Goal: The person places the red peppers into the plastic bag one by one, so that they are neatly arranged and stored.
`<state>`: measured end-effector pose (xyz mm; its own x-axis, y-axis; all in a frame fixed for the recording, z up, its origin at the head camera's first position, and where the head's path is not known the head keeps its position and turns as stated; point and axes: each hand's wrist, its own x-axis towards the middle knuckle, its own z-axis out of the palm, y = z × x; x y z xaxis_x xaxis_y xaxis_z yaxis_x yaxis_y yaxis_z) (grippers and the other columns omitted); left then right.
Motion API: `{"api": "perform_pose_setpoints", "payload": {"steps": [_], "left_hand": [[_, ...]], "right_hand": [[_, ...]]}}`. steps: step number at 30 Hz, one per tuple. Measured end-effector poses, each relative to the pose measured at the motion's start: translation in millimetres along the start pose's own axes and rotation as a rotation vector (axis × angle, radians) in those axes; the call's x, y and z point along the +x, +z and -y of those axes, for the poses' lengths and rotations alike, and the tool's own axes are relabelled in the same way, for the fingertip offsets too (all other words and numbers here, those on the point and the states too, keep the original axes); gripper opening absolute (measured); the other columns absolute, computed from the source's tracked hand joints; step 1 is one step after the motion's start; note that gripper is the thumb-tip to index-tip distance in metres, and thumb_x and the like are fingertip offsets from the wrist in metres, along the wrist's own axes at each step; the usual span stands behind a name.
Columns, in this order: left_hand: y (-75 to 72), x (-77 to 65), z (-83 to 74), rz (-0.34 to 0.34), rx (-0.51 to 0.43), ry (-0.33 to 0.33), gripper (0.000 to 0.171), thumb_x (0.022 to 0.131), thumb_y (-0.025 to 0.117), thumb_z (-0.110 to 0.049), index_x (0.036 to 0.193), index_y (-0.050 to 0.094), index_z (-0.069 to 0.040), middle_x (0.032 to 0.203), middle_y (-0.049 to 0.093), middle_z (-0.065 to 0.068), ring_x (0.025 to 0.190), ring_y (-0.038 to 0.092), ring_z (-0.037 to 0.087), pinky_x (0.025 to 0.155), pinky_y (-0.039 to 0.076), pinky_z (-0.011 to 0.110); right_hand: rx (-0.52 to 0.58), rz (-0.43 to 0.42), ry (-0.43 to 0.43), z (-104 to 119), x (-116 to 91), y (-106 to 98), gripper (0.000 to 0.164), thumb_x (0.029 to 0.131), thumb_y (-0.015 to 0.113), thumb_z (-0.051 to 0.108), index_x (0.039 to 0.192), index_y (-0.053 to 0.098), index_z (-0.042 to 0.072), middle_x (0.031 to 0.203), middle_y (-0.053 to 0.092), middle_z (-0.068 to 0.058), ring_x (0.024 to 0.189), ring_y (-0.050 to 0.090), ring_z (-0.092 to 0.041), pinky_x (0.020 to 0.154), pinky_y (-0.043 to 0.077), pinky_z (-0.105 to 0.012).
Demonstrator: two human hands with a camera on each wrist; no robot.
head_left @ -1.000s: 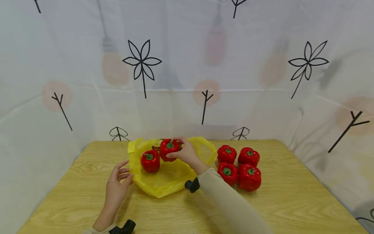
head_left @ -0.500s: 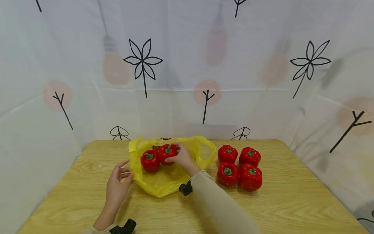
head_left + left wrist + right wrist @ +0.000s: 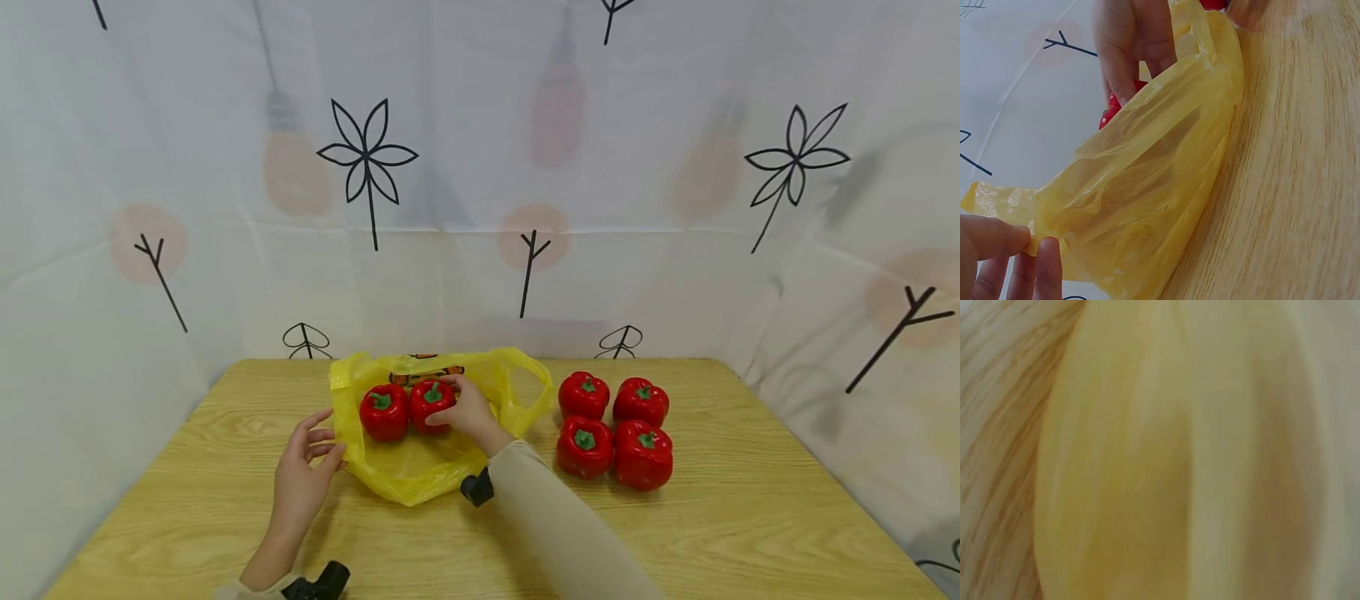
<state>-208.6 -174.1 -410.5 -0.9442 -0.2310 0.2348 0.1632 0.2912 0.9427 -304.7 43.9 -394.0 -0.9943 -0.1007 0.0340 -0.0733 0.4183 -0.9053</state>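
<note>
A yellow plastic bag (image 3: 411, 482) lies on its side on the table, mouth toward me. My left hand (image 3: 302, 475) pinches the left edge of its mouth between thumb and fingers, as the left wrist view shows close up on the bag (image 3: 1141, 194). Inside, my right hand (image 3: 472, 414) holds a red bell pepper (image 3: 426, 407) with a green stem, thumb in front and fingers behind. Beside it on the left sits a second red bell pepper (image 3: 384, 415), upright in the bag. The right wrist view is blurred and filled mostly with yellow plastic.
Several red bell peppers (image 3: 643, 455) stand in a close group right of the bag on the wooden table (image 3: 750, 508). A patterned white cloth (image 3: 450, 283) hangs behind the table. The bag's handle loop (image 3: 534, 400) stands up at the right.
My right hand has lowered the bell pepper down into the bag, beside the other one. The left hand keeps its pinch on the bag's edge.
</note>
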Motion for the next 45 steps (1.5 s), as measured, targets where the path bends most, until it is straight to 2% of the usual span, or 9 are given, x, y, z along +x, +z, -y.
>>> {"api": "perform_pose_setpoints", "payload": {"steps": [7, 14, 18, 27, 34, 45], "left_hand": [[1.8, 0.4, -1.0, 0.0, 0.006, -0.004, 0.05, 0.088, 0.06, 0.004, 0.132, 0.047, -0.014, 0.11, 0.051, 0.014, 0.089, 0.056, 0.016, 0.07, 0.056, 0.03], [1.7, 1.0, -0.7, 0.009, 0.005, -0.017, 0.049, 0.088, 0.059, 0.003, 0.132, 0.047, -0.015, 0.111, 0.05, 0.014, 0.091, 0.055, 0.017, 0.07, 0.056, 0.029], [1.4, 0.7, -0.5, 0.008, 0.0, -0.019, 0.049, 0.088, 0.059, 0.004, 0.132, 0.047, -0.014, 0.111, 0.05, 0.014, 0.089, 0.055, 0.015, 0.07, 0.056, 0.029], [1.1, 0.2, -0.8, 0.003, 0.009, -0.008, 0.05, 0.088, 0.06, 0.004, 0.132, 0.047, -0.013, 0.11, 0.051, 0.015, 0.09, 0.056, 0.018, 0.069, 0.056, 0.029], [0.7, 0.2, 0.3, 0.01, 0.018, -0.004, 0.05, 0.089, 0.06, 0.002, 0.134, 0.046, -0.014, 0.112, 0.05, 0.014, 0.087, 0.055, 0.011, 0.069, 0.056, 0.028], [0.6, 0.5, 1.6, 0.011, 0.033, 0.004, 0.05, 0.089, 0.059, 0.002, 0.134, 0.045, -0.013, 0.112, 0.05, 0.015, 0.088, 0.055, 0.013, 0.069, 0.056, 0.028]], "right_hand": [[0.011, 0.014, -0.021, 0.7, 2.3, -7.0, 0.068, 0.07, 0.081, 0.003, 0.13, 0.049, 0.005, 0.128, 0.048, -0.016, 0.114, 0.046, -0.033, 0.094, 0.044, -0.044], [0.023, -0.015, -0.044, 9.3, -2.3, -16.0, 0.065, 0.07, 0.08, 0.002, 0.128, 0.051, 0.005, 0.128, 0.048, -0.018, 0.107, 0.05, -0.035, 0.083, 0.05, -0.041], [0.042, -0.015, -0.045, 13.7, -6.5, -19.7, 0.063, 0.071, 0.08, 0.004, 0.128, 0.051, 0.007, 0.128, 0.048, -0.017, 0.108, 0.05, -0.035, 0.081, 0.052, -0.04], [0.144, 0.005, -0.071, 26.5, -22.9, -27.3, 0.058, 0.075, 0.077, 0.004, 0.127, 0.053, 0.011, 0.127, 0.049, -0.013, 0.113, 0.048, -0.034, 0.084, 0.05, -0.042], [0.195, 0.022, -0.117, 36.5, -39.9, -33.1, 0.052, 0.076, 0.077, 0.007, 0.123, 0.056, 0.014, 0.121, 0.051, -0.005, 0.113, 0.05, -0.031, 0.081, 0.052, -0.039], [0.261, 0.035, -0.189, 44.8, -57.9, -38.3, 0.051, 0.077, 0.075, 0.005, 0.124, 0.056, 0.011, 0.121, 0.052, -0.006, 0.111, 0.05, -0.033, 0.078, 0.054, -0.036]]}}
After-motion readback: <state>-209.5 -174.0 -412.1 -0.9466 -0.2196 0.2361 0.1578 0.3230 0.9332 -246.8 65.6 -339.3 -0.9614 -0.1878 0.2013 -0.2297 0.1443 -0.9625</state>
